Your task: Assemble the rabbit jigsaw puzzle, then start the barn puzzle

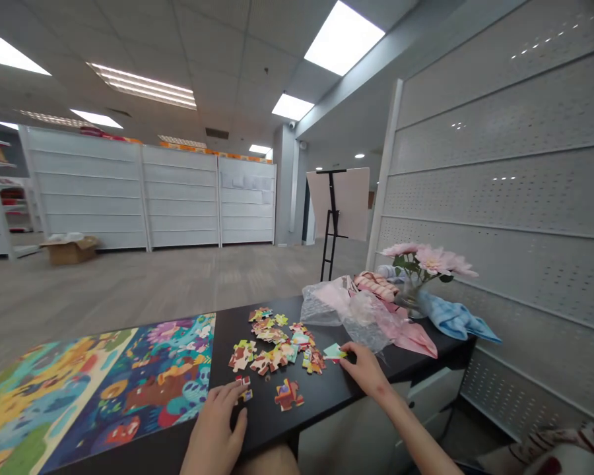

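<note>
Head view: your right fingers (349,348) pinch a pale puzzle piece (332,352); hold softly. Your left fingers (230,389), spread, rest at another piece (248,395).

A dark table (262,421) with loose puzzle pieces (276,359) in a cluster across its middle.

On the left lies a brightly coloured animal picture (173,377), flat on the tabletop; a reddish-brown piece (288,394) sits apart from the cluster, nearer the front edge. Toward the far right are crumpled clear plastic (369,320), pink cloth (413,338), a glass vase (410,300) of pink flowers (433,260), and a blue cloth (448,316) overhanging the right end.
</note>
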{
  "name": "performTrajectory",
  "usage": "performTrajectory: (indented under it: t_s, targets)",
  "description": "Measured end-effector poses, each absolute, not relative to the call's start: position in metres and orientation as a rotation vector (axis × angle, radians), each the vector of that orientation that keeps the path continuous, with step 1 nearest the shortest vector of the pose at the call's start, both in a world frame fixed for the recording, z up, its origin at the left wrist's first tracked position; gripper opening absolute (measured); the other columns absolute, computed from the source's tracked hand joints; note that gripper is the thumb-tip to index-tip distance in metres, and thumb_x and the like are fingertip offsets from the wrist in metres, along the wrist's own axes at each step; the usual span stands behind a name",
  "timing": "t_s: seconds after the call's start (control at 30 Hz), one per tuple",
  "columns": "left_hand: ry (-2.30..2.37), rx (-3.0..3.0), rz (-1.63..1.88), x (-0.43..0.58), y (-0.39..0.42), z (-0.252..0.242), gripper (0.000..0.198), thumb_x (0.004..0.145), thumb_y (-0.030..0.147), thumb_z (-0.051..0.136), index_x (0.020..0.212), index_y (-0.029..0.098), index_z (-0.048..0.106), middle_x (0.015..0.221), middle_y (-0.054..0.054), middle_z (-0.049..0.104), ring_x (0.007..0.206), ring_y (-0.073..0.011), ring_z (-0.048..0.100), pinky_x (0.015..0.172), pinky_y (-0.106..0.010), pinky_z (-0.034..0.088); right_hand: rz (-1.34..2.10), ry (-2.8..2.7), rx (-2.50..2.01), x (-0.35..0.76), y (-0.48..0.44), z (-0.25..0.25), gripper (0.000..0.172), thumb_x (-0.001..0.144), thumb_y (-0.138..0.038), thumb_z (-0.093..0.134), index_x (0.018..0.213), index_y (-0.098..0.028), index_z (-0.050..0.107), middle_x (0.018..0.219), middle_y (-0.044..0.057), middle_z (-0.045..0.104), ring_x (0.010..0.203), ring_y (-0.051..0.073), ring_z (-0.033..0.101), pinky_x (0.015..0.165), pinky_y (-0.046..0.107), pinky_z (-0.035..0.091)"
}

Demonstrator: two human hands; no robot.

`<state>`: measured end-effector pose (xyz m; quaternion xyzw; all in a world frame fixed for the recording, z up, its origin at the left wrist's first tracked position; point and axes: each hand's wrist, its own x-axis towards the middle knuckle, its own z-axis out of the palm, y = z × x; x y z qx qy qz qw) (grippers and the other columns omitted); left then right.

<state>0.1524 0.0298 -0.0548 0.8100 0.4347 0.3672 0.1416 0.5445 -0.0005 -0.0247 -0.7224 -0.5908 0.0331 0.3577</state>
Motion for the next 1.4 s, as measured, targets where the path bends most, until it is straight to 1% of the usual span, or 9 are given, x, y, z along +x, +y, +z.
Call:
performTrajectory:
  t_s: [0.2, 0.33, 0.43, 0.57, 0.7, 0.87, 1.0, 1.1, 1.4]
  targets:
    - [1.264, 2.170, 1.197, 0.150, 0.023, -0.042, 0.035, 0.088, 0.026, 0.048, 0.115, 0.020, 0.069, 0.117, -0.011, 0.070, 0.114, -0.0297, 0.062, 0.102, -0.050, 0.051, 0.173, -1.518, -1.834, 0.540, 0.011, -0.031, 0.034, 0.072, -0.024, 0.056, 0.101, -0.020, 0.073, 0.104, 0.009, 0.077, 0.101, 0.026, 0.071, 0.095, 0.037, 0.052]
    - [1.374, 2.077, 1.290, 0.149, 0.020, -0.039, 0.035, 0.088, 0.024, 0.044, 0.113, 0.016, 0.068, 0.114, -0.014, 0.069, 0.111, -0.0306, 0.062, 0.101, -0.051, 0.050, 0.173, -1.516, -1.817, 0.542, 0.015, -0.037, 0.048, 0.074, -0.030, 0.056, 0.118, -0.020, 0.071, 0.126, 0.012, 0.071, 0.121, 0.030, 0.062, 0.109, 0.045, 0.042]
    - [1.423, 2.079, 1.287, 0.151, 0.019, -0.038, 0.038, 0.085, 0.019, 0.043, 0.114, 0.015, 0.066, 0.116, -0.015, 0.068, 0.115, -0.0312, 0.060, 0.103, -0.051, 0.048, 0.196, -1.538, -1.797, 0.541, 0.016, -0.041, 0.047, 0.072, -0.037, 0.062, 0.115, -0.025, 0.074, 0.130, 0.009, 0.070, 0.126, 0.032, 0.058, 0.111, 0.047, 0.038]
    - [1.466, 2.149, 1.176, 0.154, 0.018, -0.036, 0.041, 0.086, 0.017, 0.043, 0.120, 0.013, 0.065, 0.122, -0.016, 0.067, 0.119, -0.0313, 0.056, 0.105, -0.050, 0.045, 0.249, -1.476, -1.783, 0.541, 0.020, -0.042, 0.043, 0.069, -0.040, 0.065, 0.108, -0.025, 0.076, 0.117, 0.009, 0.074, 0.111, 0.031, 0.065, 0.099, 0.043, 0.048]
    - [1.472, 2.291, 1.005, 0.157, 0.014, -0.031, 0.035, 0.087, 0.019, 0.049, 0.113, 0.021, 0.071, 0.130, -0.011, 0.066, 0.124, -0.0337, 0.052, 0.103, -0.054, 0.042, 0.262, -1.332, -1.733, 0.542, 0.019, -0.038, 0.055, 0.062, -0.042, 0.067, 0.113, -0.020, 0.071, 0.116, 0.011, 0.071, 0.107, 0.031, 0.066, 0.094, 0.039, 0.050]
    - [1.446, 2.298, 0.955, 0.160, 0.010, -0.025, 0.021, 0.091, 0.018, 0.047, 0.085, 0.022, 0.067, 0.103, -0.007, 0.070, 0.105, -0.0292, 0.059, 0.090, -0.044, 0.045, 0.378, -1.185, -1.654, 0.543, 0.011, -0.033, 0.058, 0.068, -0.054, 0.063, 0.111, -0.017, 0.069, 0.089, 0.009, 0.074, 0.079, 0.029, 0.069, 0.077, 0.040, 0.053]
    - [1.408, 2.309, 0.981, 0.159, 0.010, -0.024, 0.016, 0.090, 0.018, 0.050, 0.084, 0.022, 0.065, 0.098, -0.007, 0.068, 0.099, -0.0279, 0.061, 0.086, -0.040, 0.046, 0.499, -1.103, -1.543, 0.531, 0.006, -0.027, 0.053, 0.069, -0.066, 0.063, 0.093, -0.018, 0.068, 0.080, 0.008, 0.073, 0.075, 0.027, 0.069, 0.067, 0.036, 0.052]
    - [1.362, 2.319, 0.986, 0.159, 0.011, -0.027, 0.016, 0.090, 0.018, 0.050, 0.084, 0.022, 0.065, 0.099, -0.007, 0.067, 0.098, -0.0277, 0.061, 0.085, -0.039, 0.046, 0.592, -1.086, -1.462, 0.497, 0.007, -0.027, 0.058, 0.070, -0.072, 0.063, 0.093, -0.019, 0.066, 0.077, 0.007, 0.071, 0.072, 0.024, 0.068, 0.062, 0.033, 0.052]
    - [1.350, 2.255, 0.990, 0.157, 0.014, -0.032, 0.016, 0.077, 0.009, 0.052, 0.085, 0.022, 0.056, 0.086, -0.003, 0.063, 0.081, -0.0207, 0.062, 0.074, -0.030, 0.048, 1.016, -1.465, -1.189, 0.355, 0.053, -0.023, 0.033, 0.081, -0.049, 0.064, 0.096, -0.020, 0.066, 0.069, -0.003, 0.062, 0.059, 0.013, 0.058, 0.055, 0.025, 0.049]
